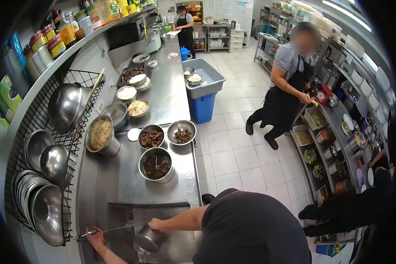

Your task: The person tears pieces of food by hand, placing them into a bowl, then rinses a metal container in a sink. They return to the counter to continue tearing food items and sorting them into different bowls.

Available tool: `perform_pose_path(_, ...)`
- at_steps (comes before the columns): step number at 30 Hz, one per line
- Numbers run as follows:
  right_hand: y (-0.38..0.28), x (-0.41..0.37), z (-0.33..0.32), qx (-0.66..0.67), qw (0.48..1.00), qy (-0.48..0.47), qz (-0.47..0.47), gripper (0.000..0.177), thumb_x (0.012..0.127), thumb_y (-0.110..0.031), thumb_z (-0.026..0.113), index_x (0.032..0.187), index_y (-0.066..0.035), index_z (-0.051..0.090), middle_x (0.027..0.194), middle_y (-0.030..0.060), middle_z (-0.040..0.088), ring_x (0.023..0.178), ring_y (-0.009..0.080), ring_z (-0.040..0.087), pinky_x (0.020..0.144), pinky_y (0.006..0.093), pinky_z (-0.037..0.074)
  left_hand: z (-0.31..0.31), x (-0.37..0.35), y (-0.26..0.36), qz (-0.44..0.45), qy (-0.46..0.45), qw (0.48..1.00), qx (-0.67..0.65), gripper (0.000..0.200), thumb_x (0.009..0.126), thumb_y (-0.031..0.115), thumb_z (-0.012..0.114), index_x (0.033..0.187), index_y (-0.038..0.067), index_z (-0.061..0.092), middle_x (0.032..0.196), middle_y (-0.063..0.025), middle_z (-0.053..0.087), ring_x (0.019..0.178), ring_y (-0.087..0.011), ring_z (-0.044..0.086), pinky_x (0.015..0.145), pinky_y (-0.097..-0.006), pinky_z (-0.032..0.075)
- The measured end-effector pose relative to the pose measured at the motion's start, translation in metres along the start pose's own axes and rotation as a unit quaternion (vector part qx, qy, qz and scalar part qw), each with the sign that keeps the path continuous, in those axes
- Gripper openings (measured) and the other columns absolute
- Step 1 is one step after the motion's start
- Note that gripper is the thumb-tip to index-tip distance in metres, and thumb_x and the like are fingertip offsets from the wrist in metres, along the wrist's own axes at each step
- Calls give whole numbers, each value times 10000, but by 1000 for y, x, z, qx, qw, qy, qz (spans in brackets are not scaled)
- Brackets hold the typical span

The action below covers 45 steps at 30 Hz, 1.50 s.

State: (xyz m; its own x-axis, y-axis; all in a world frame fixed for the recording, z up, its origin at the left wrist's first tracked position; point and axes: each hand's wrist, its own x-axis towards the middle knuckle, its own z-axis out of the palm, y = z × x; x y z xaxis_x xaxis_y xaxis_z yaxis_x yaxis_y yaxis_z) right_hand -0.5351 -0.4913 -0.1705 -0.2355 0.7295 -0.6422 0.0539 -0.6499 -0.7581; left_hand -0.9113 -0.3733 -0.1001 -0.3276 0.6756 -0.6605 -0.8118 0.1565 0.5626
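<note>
Plainly, pot (150, 239) in right hand (156, 225) (over sink (171, 207))

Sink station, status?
Left hand at tap; right hand holding metal pot. Pot tilted over sink, water running. Nothing seen in the way.

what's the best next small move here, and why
Probably tip the metal pot a little further over the sink so it drains: the right hand holds it tilted there, and what looks like water shows below it. The left hand is at the tap.
</note>
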Motion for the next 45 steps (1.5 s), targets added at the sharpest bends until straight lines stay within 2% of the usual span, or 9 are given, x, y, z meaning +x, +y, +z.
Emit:
perform_pose_path(5,20,-23,-22,83,995,-17,43,318,901,-284,575,876,21,662,934,105,621,836,227,591,703,447,471,-12,-29,-55,102,-95,962,233,370,853,432,726,996,135,557,878,-4,584,810,-150,620,652,-301,519)
perform_pose_path(10,-12,-41,-57,167,986,-24,8,297,943,-303,627,852,-24,675,853,63,631,808,204,587,679,439,472,-55,-55,-139,-37,-82,932,352,399,889,387,688,1132,78,617,975,-71,652,912,-197,647,760,-353,545)
perform_pose_path(13,-16,-48,-97,393,874,-276,76,203,939,-264,646,835,-91,662,849,43,661,794,184,603,760,390,498,-70,-108,-199,44,-220,905,361,396,927,275,634,1217,7,599,1094,-127,671,992,-241,668,788,-384,574)
perform_pose_path(17,-1,-32,-152,351,913,-207,15,162,940,-254,623,871,-107,629,839,46,651,769,204,625,739,397,530,-90,-146,-259,-40,-66,938,337,206,961,258,569,1084,95,596,966,-55,649,814,-198,653,667,-352,557)
perform_pose_path(19,-35,-65,-174,328,941,-59,58,271,1019,-304,517,938,-62,609,875,74,652,752,216,637,736,403,530,-51,-191,-279,-91,-61,952,287,168,972,263,585,1050,114,584,937,-59,642,785,-191,641,642,-332,525)
perform_pose_path(26,-69,-110,-207,27,978,-111,-176,310,1031,-292,490,914,-28,604,823,57,629,800,176,598,785,367,469,45,-285,-304,25,-89,954,284,347,947,439,603,1065,113,582,971,-45,632,742,-164,625,660,-350,536)
perform_pose_path(31,-104,-151,-227,-358,677,-177,-619,156,866,-183,657,814,-58,580,794,67,607,832,271,590,777,382,412,126,-356,-323,11,-70,964,257,451,919,497,607,1133,106,536,1047,-76,629,821,-222,657,681,-425,570)
perform_pose_path(37,-152,-144,-250,-389,552,-124,-727,224,817,-249,694,959,-84,639,1060,102,589,1076,292,536,911,427,390,155,-334,-340,110,-19,960,255,317,865,160,537,1154,52,466,1025,-167,618,750,-327,680,605,-469,589)
perform_pose_path(45,-199,-78,-388,-474,679,26,-560,231,801,-91,698,1025,-50,655,1063,140,613,1043,325,572,876,438,437,183,-228,-292,230,0,960,161,347,828,38,479,1161,-35,416,962,-165,561,708,-311,652,654,-469,632)
